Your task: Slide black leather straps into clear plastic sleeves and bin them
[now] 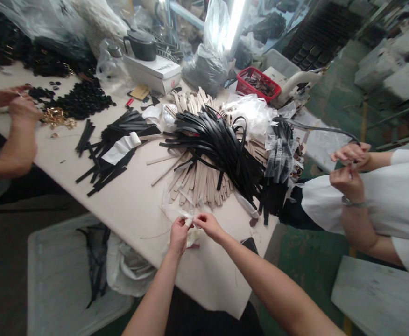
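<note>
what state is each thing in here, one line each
lamp, lit
red basket, open, holding small pieces
white box, looks shut
black pot, upright on the box
black straps, piled loose
beige strips, fanned out, partly covered
left hand, pinching a pale piece
right hand, curled, grip unclear

Lit mostly from a tube lamp (235, 24) at upper centre, burnt out to plain white and ringed with bluish haze. Brightest across the middle, over the pale tabletop (144, 200); dims toward the edges, sunk in deep shadow at lower left. Glints softly off the black strips (222, 144) and crumpled plastic (250, 113) right of centre. Bowed and stretched toward the corners, smeared at upper right. Too soft just below centre to show the whitish film (189, 221) finely.
</note>
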Demonstrator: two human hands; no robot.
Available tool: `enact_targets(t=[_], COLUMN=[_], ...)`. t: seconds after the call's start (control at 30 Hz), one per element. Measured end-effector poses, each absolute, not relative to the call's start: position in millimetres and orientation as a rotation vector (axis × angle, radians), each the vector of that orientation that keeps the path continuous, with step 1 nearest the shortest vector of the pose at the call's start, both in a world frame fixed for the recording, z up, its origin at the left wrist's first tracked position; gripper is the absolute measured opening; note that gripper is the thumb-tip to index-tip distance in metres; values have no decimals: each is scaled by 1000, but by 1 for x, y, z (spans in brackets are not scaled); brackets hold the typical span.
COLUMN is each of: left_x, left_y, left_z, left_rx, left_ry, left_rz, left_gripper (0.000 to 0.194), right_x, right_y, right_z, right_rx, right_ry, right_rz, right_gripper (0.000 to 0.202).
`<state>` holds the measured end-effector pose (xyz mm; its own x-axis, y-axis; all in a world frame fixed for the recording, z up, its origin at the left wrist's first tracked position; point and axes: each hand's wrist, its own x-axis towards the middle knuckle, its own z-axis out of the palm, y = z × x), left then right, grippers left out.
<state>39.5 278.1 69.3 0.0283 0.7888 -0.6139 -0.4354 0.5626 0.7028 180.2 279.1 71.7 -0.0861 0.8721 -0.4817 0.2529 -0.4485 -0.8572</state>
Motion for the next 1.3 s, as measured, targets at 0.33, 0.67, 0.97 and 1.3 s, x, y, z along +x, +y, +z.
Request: enact_targets(t=[0.33,0.67,0.97,1.3], left_x=[42,27,1,-5], left_y=[282,275,246,245], left_z=[73,78,96,116], left_rx=[247,288,79,132], left_ry=[1101,1355,1287,1264], left_rz=[931,1012,972,1060], left_gripper=[29,42,28,29], right_x=[168,212,287,242], right_y=[282,361,454,392], right_z=[63,83,130,237], right_rx=[-1714,-1916,-2292,-1319], right_ry=[-1086,-1364,-1896,-1347], right_rz=[1551,1171,489,1311], right_gripper=[21,24,20,30])
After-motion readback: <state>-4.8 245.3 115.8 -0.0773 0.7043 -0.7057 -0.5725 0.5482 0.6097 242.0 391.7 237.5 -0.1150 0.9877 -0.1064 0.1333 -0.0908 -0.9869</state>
